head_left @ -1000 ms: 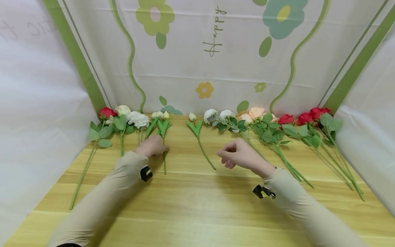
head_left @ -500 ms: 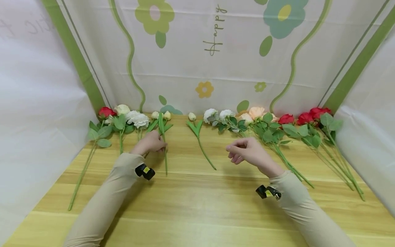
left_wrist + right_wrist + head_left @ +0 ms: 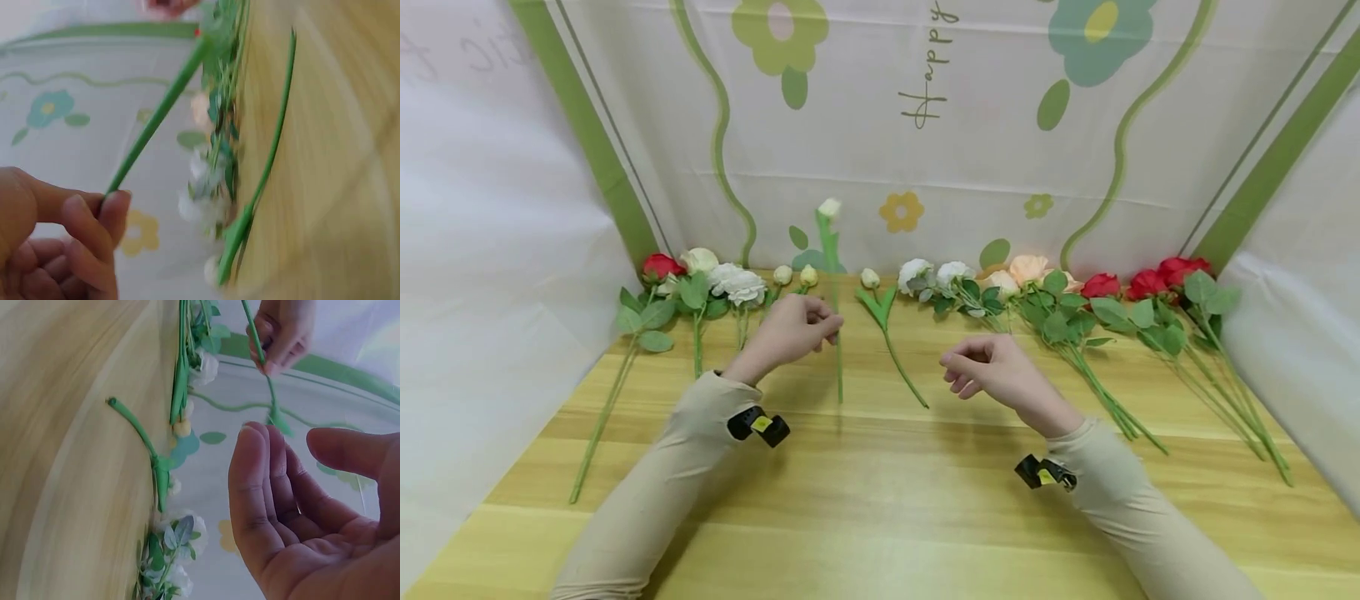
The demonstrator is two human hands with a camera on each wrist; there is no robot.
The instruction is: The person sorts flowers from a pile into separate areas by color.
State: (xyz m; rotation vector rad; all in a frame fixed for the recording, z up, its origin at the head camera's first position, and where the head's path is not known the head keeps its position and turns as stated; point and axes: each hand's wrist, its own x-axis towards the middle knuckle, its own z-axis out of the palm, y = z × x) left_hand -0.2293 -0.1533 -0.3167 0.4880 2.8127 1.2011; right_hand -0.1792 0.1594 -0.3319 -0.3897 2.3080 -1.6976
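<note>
My left hand [image 3: 790, 333] pinches the green stem of a white artificial tulip [image 3: 830, 242] between thumb and fingers. The tulip stands roughly upright above the table, its bloom blurred. In the left wrist view its stem [image 3: 156, 119] slants up from the fingertips. My right hand [image 3: 1003, 375] hovers over the table with fingers loosely curled, and the right wrist view shows a gap between thumb and fingers. Between the hands lies a single white tulip [image 3: 887, 325]. Two more pale tulip buds [image 3: 808, 276] lie behind my left hand, which partly hides their stems.
Along the back of the wooden table [image 3: 880, 500], to the left, lie a red rose [image 3: 662, 266], a cream bloom [image 3: 699, 259] and white flowers [image 3: 739, 283]. To the right are white flowers [image 3: 955, 274], peach roses [image 3: 1028, 268] and red roses [image 3: 1180, 269]. A printed cloth [image 3: 850, 150] hangs behind.
My left hand has taken hold of a tulip on the table, lifted it and moved it right, so it stands upright. My right hand has shifted only slightly.
</note>
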